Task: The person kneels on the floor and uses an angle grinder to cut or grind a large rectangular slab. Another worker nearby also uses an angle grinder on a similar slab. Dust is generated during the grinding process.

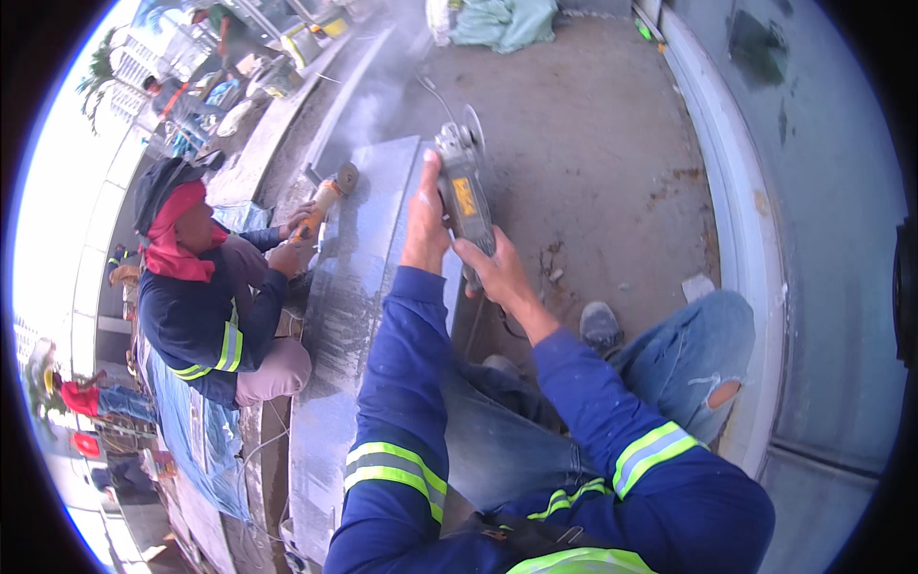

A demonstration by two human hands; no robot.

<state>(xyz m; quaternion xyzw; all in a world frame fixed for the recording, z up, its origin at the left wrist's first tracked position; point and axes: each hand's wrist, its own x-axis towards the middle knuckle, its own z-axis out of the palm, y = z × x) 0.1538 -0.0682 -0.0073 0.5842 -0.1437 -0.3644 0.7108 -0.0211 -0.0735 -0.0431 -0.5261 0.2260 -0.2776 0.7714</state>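
Observation:
An angle grinder [467, 191], grey with a yellow label, is held up in front of me between both hands. Its round disc [473, 132] points away from me at the far end. My left hand [427, 218] is closed around the left side near the head, its thumb pointing up. My right hand [499, 270] grips the rear of the body, close to where a dark cord hangs down. Just left of the tool lies a long grey stone slab [359, 249], dusty and streaked along its surface; the disc is apart from it.
Across the slab a co-worker [201, 277] crouches with an orange grinder [323, 203], amid white dust. A pale wall [832, 239] with a ledge [732, 191] runs along my right. Green sheeting [502, 24] lies at the far end of the concrete floor [583, 124]. Other people stand at far left.

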